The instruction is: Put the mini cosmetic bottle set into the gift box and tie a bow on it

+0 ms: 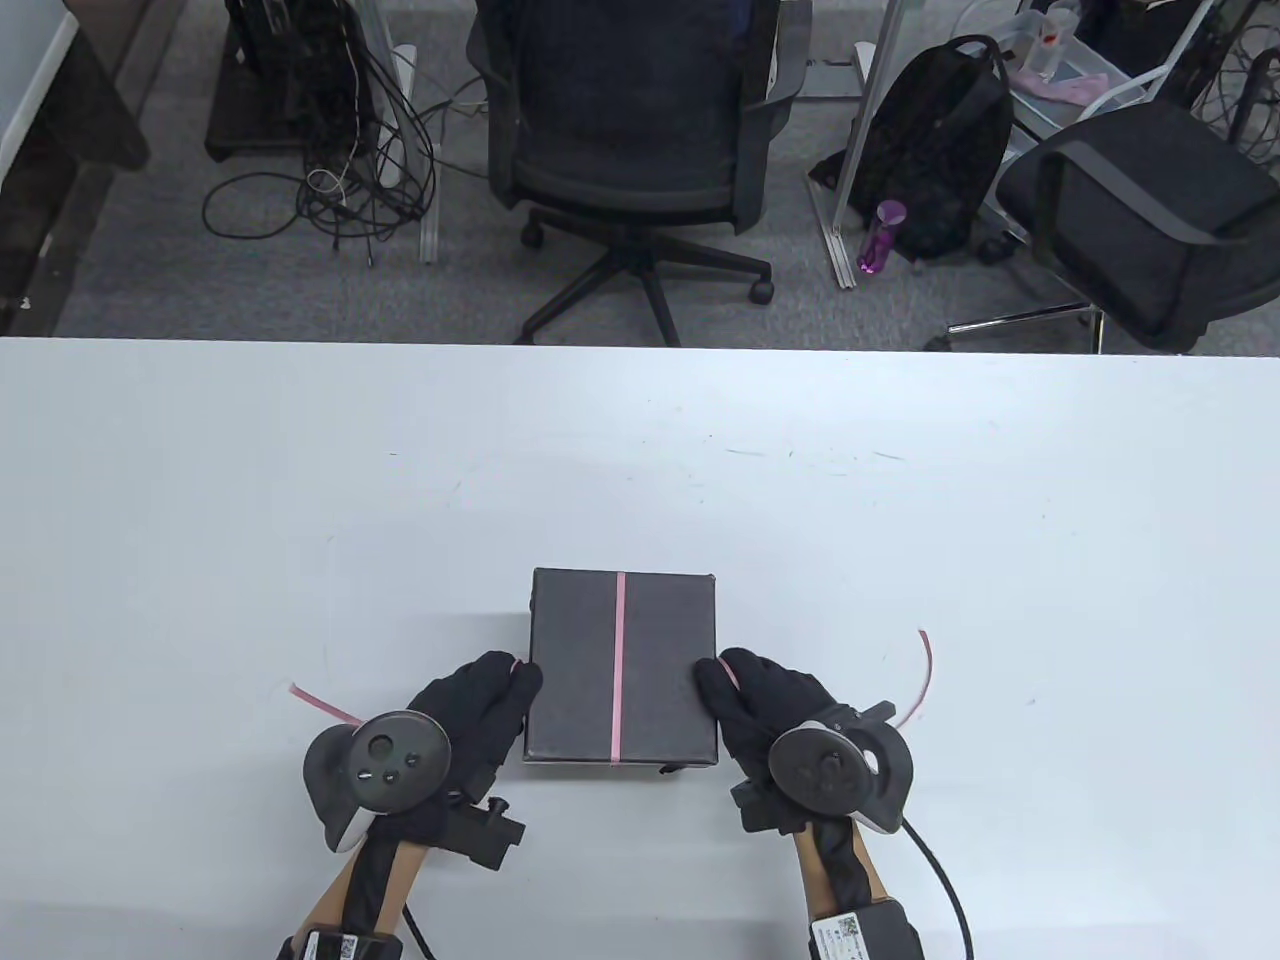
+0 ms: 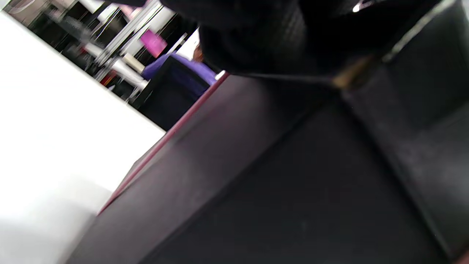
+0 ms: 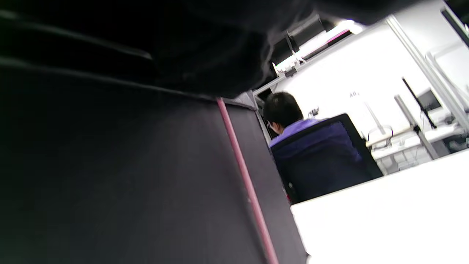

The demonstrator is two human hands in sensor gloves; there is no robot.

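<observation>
A closed black gift box (image 1: 575, 660) lies on the white table (image 1: 640, 450) near the front edge. A thin pink ribbon (image 1: 619, 660) runs front to back across its lid. My left hand (image 1: 512, 688) is against the box's left side and pinches the ribbon there; the ribbon's loose left end (image 1: 318, 702) trails behind that hand. My right hand (image 1: 722, 688) is against the right side and pinches the ribbon too, with the right end (image 1: 922, 672) curling up behind it. Both wrist views show the box wall (image 2: 274, 183) (image 3: 128, 176) close up with the ribbon (image 2: 172, 132) (image 3: 245, 183) along it. No bottles are visible.
The table's far edge (image 1: 640, 342) borders a floor with an office chair (image 1: 630, 130), a second chair (image 1: 1140, 200), a black backpack (image 1: 935, 150) and cables. A person in a purple top (image 3: 293, 126) sits in a chair beyond the table.
</observation>
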